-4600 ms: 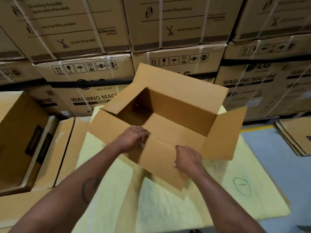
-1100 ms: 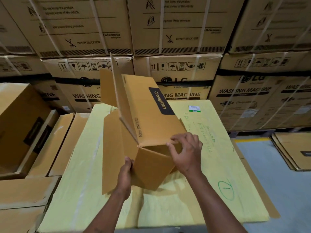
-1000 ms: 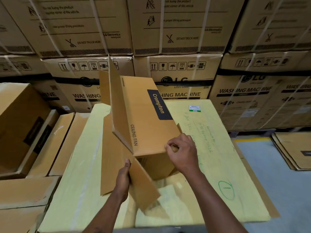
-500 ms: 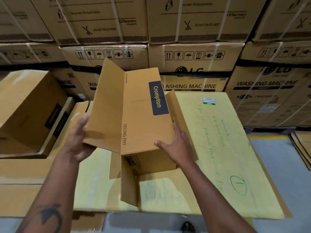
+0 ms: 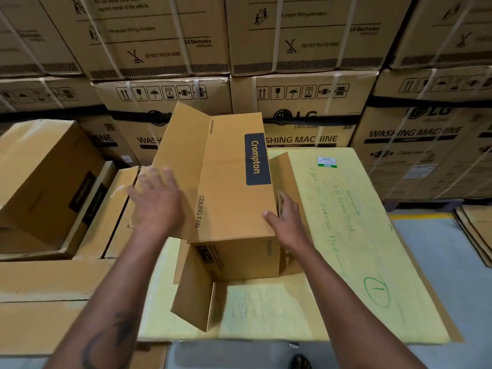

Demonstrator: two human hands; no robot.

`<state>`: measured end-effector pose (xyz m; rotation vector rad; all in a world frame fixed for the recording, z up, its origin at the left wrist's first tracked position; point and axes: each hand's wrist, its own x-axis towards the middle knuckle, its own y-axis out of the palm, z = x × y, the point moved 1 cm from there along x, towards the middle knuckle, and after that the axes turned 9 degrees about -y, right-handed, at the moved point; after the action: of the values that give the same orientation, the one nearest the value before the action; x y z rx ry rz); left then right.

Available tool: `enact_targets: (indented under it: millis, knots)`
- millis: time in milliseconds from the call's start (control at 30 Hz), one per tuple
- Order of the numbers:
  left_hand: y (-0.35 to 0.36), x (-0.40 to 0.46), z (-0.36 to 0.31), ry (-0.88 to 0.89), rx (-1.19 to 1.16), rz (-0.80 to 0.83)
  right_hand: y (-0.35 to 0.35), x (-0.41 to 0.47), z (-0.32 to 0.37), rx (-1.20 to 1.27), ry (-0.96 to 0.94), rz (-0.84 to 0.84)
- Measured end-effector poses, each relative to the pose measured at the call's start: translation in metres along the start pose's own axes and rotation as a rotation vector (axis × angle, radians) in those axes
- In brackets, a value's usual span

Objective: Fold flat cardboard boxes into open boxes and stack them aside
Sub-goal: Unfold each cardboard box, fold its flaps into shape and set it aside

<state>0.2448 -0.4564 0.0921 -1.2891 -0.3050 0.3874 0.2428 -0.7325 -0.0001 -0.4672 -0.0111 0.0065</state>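
Warehouse aisle, wall of strapped washing machine cartons [image 5: 306,107] stacked behind. Work surface is a big flat yellow-wrapped package [image 5: 346,235] acting as the counter, green handwriting and a circled mark on it, small label near its far edge.

Ceiling fan box [image 5: 234,187] is lying on its side on the yellow package, long axis running away from the person, leaning slightly left at the far end. "Crompton" panel is facing up. Near end is open toward the person, flaps hanging down and out at lower left; one long flap is sticking out left along the top, another is poking out on the right side.

Left hand [image 5: 157,203] is blurred, fingers spread flat over the left flap, nothing pinched. Right hand [image 5: 287,222] is bracing the right side of the box, thumb on the top edge, fingers straight along the side wall.

Left of the counter: a made-up brown box [image 5: 45,182] and flat cardboard sheets [image 5: 111,209] sitting beside it. More flat cardboard [image 5: 476,230] is lying on the grey floor [image 5: 439,262] at far right.
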Motion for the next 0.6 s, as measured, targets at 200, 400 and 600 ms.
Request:
enact_targets:
  millis: [200, 400, 600]
  knots:
    - [0.038, -0.055, -0.113, 0.623, -0.351, 0.195, 0.001, 0.01, -0.006, 0.21, 0.026, 0.106]
    - [0.053, -0.047, -0.121, 0.571, -0.325, 0.108, -0.013, 0.021, -0.021, 0.318, 0.053, 0.057]
    - [0.058, -0.048, -0.122, 0.531, -0.361, 0.086, -0.053, 0.014, -0.053, 0.16, -0.078, -0.273]
